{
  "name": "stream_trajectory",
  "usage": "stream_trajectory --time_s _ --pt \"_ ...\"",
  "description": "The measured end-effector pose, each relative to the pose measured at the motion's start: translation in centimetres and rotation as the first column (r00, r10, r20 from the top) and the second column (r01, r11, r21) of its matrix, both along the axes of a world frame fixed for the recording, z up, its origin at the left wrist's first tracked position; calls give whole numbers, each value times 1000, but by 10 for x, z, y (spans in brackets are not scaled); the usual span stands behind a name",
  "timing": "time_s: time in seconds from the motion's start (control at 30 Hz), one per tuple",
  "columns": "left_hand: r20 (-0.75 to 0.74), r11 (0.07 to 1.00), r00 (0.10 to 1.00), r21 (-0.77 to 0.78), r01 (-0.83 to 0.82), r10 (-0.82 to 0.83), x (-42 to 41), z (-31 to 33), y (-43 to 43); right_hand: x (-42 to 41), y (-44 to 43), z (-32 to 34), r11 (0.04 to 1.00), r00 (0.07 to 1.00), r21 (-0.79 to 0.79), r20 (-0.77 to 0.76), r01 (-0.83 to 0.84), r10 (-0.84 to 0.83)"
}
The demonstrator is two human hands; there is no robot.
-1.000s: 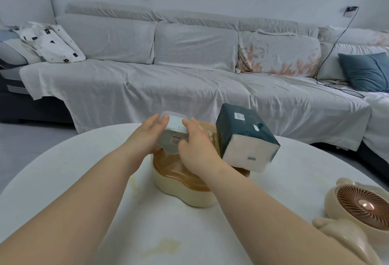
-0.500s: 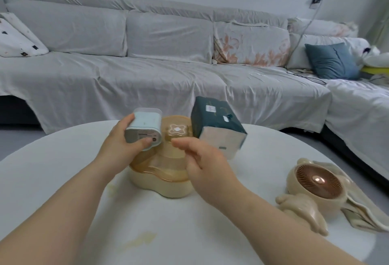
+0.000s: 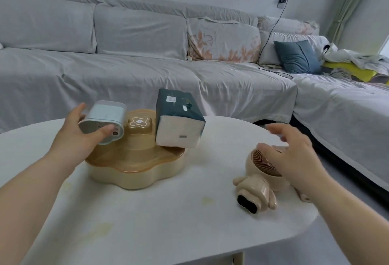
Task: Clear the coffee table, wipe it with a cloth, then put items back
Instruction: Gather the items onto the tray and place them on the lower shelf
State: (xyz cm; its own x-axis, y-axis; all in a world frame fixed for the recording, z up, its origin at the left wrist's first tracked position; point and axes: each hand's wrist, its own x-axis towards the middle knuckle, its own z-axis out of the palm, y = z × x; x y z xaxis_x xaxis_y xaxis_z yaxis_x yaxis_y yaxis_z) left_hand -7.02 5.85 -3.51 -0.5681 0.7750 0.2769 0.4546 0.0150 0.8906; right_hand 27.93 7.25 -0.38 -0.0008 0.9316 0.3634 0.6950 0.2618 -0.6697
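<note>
The right hand (image 3: 294, 153) is held open with fingers spread, just above the small beige bear-shaped desk fan with a copper grille (image 3: 264, 170), not yet closed on it. The round fan housing is best taken from above with fingers wrapped round its rim, kept off the grille, and lifted straight up so that the feet clear the white oval coffee table (image 3: 168, 218). The fan stands near the table's right edge, directly under the palm.

The left hand (image 3: 84, 136) is closed around a pale blue rounded plastic box (image 3: 103, 123), held clear of the table. To the left of the fan sits a cream flower-shaped snack tray with an amber lid (image 3: 136, 165), and a dark green tissue pack (image 3: 179, 121) leans on its right side. Yellowish stains (image 3: 207, 200) mark the tabletop in front of the tray.
</note>
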Motion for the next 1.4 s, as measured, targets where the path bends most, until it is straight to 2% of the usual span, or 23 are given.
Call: stream_trajectory --time_s 0.07,0.1,0.17,0.23,0.37,0.47,0.53,0.73,0.87,1.03,1.17,1.27,1.4 --pt "14 1000 1000 5 -14 13 -1 -1 0 20 8 -3 978 986 -155 109 142 -126" --pt "16 1000 1000 8 -18 18 -2 -2 1 27 12 -3 958 984 -238 114 160 -136" --pt "-1 999 999 3 -35 35 -5 -7 3 35 19 -6 903 996 -423 12 81 -83" --pt "-27 998 997 -15 -67 67 -8 -12 7 40 24 -11 843 991 -537 -127 -33 -43" --pt "7 994 994 -3 -108 108 -18 -20 16 37 34 -18 877 980 -479 -186 -32 -66" --pt "49 995 993 10 -104 104 -19 -22 16 25 39 -27 897 900 -439 -412 -59 -142" --pt "62 993 992 22 -115 113 -16 -20 13 16 41 -35 875 837 -471 -518 -109 -175" --pt "4 997 999 50 -54 53 -2 -10 1 1 53 -34 824 814 -555 -528 -112 -244" --pt "71 995 994 44 -87 84 2 -4 -3 -6 63 -28 754 859 -638 -465 -156 -215" --pt "124 998 992 52 -44 37 0 -4 -5 -20 72 -24 679 888 -687 -447 -260 -112" --pt "193 998 981 59 -39 27 -5 -8 -6 -28 71 -21 679 894 -691 -433 -248 -113" --pt "217 997 976 62 -50 35 -5 -11 -8 -24 65 -18 710 869 -649 -483 -272 -109" --pt "236 997 972 75 -23 5 -2 -10 -7 -14 48 17 714 732 -522 -681 -466 -20"
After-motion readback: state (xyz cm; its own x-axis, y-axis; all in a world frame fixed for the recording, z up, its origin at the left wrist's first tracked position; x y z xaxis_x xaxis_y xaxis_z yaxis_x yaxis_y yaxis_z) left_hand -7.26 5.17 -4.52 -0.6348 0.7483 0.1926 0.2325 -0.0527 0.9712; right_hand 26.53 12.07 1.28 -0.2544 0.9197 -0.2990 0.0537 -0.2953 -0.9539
